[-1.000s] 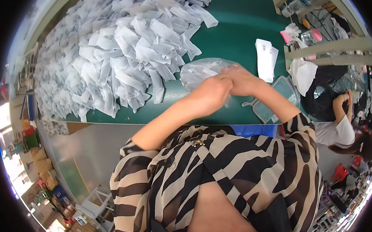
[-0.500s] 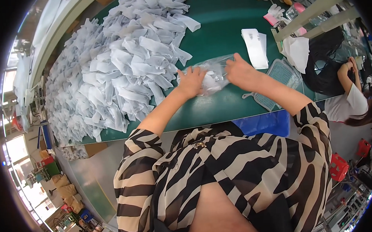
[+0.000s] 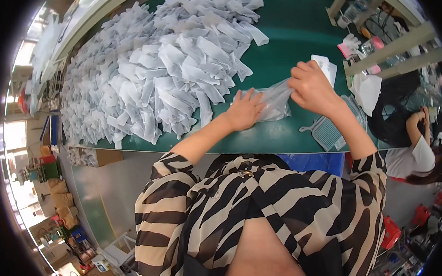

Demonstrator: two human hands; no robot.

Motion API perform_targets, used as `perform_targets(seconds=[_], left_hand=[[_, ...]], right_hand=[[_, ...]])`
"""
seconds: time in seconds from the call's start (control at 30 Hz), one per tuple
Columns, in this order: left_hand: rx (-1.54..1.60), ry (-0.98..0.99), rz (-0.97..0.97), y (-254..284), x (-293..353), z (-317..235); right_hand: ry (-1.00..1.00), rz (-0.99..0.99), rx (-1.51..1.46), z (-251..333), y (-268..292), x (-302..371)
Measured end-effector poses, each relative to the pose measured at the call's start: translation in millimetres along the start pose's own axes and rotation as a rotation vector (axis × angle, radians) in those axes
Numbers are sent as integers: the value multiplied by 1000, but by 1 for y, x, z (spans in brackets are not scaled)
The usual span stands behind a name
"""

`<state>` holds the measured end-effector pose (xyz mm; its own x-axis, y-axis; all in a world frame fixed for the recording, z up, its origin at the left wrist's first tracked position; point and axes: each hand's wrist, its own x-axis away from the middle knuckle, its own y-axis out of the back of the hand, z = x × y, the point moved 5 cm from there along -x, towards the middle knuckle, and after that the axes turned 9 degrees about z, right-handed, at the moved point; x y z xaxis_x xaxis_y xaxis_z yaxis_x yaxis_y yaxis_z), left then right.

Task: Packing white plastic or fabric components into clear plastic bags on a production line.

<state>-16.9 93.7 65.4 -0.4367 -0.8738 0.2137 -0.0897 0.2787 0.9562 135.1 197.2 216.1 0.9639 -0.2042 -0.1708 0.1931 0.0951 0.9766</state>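
Note:
A clear plastic bag [image 3: 275, 109] lies on the green tabletop in front of me, with something whitish showing faintly inside. My left hand [image 3: 245, 111] presses down on its left part, palm down and fingers spread. At the other end, my right hand [image 3: 311, 85] pinches the gathered edge of the bag and holds it raised off the table. To the left of my hands spreads a large heap of small whitish translucent packets [image 3: 178, 66]. Just behind my right hand lie some white paper slips [image 3: 325, 67], partly covered by it.
A grey ribbed tray [image 3: 331, 129] sits near the table's front edge, right of the bag. Metal shelf posts [image 3: 392, 44] rise at the right, beside a black bundle [image 3: 392, 113] and a pink-and-white glove [image 3: 349, 47]. A blue bin [image 3: 313, 162] stands below the edge. Another person [image 3: 416, 151] works at far right.
My right hand has lifted and pulled the bag's edge up, stretching the plastic. My left hand stays flat on the bag. The whole view has shifted somewhat.

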Motion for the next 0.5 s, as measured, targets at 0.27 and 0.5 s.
perform_targets(seconds=[0.27,0.5], left_hand=[[104,-109,-193,55,47,-22],[-64,-563,69,73,69,-31]], right_hand=[[-110,-27,-282,-4,2,-1],[86,82,-103,11,-12,-5]])
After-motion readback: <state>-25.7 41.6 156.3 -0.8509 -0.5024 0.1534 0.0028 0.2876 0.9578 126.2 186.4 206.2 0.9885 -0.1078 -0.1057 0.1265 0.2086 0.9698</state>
